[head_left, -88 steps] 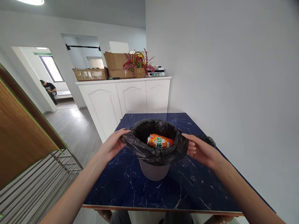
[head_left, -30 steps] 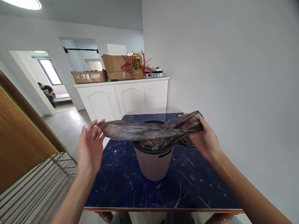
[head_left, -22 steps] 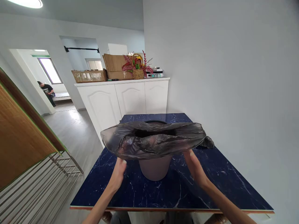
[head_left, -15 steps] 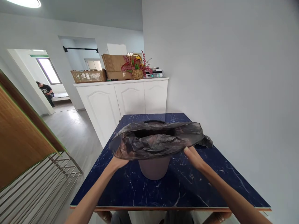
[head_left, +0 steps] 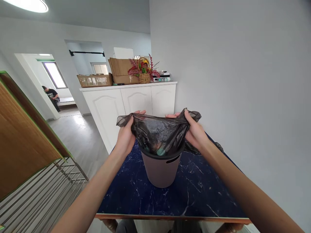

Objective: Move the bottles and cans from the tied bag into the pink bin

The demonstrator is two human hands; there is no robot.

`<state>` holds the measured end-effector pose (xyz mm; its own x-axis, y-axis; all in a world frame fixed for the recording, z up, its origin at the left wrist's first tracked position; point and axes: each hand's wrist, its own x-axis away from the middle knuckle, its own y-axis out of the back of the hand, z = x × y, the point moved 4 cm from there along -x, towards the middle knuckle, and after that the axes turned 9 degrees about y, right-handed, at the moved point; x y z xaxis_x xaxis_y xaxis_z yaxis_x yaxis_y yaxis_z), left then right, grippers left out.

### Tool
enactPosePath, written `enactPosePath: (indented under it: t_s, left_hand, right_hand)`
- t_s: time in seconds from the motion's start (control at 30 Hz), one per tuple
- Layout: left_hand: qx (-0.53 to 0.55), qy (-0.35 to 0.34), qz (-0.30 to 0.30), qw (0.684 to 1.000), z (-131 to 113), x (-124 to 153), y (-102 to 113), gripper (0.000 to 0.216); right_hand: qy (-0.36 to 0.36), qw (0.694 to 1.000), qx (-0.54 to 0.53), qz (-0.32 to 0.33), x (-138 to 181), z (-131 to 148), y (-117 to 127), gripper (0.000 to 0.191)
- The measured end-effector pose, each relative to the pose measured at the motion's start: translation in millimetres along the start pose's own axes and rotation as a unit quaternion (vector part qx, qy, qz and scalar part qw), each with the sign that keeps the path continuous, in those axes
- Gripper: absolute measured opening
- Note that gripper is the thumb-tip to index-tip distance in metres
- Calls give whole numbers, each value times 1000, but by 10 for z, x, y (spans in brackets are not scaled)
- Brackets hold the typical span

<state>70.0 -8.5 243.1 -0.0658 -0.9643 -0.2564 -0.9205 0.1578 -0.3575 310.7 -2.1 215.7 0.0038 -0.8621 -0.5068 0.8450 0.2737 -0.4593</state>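
Black bag, clasped in the grip of left hand and right hand, half-hides its contents

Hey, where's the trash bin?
In the head view, the trash bin stands near the middle, on the blue table, with the left hand and right hand holding up its black bag.

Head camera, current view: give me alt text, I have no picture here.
The left hand and right hand hold up the top of a thin black bag lining a grey bin on a blue marbled table. Beyond, a white cabinet bears cardboard boxes and a flower basket.
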Motion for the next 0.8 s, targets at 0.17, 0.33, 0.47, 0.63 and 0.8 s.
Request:
enactPosePath:
  t_s: [0.17, 0.33, 0.47, 0.63, 0.8]
  left_hand:
    - [150, 78, -16, 986, -124, -62, -127, 19]
    - [252, 119, -30, 960, -171, -232, -297, 31]
    - [299, 138, -48, 943, -214, -330, -456, 39]
    - [281, 94, -33, 954, -418, -418, -578, 39]
    - [206, -22, -27, 978, -784, -418, -674, 39]
  right_hand:
    - [12, 992, -127, -7, -202, 100, -93, 31]
    - [-4, 985, -163, -55, -458, 103, -195, 36]
    - [12, 980, -170, -105, -593, 115, -260, 41]
    - [85, 992, -90, -30, -675, 307, -384, 45]
    - [274, 960, 61, 9, -712, 672, -677, 49]
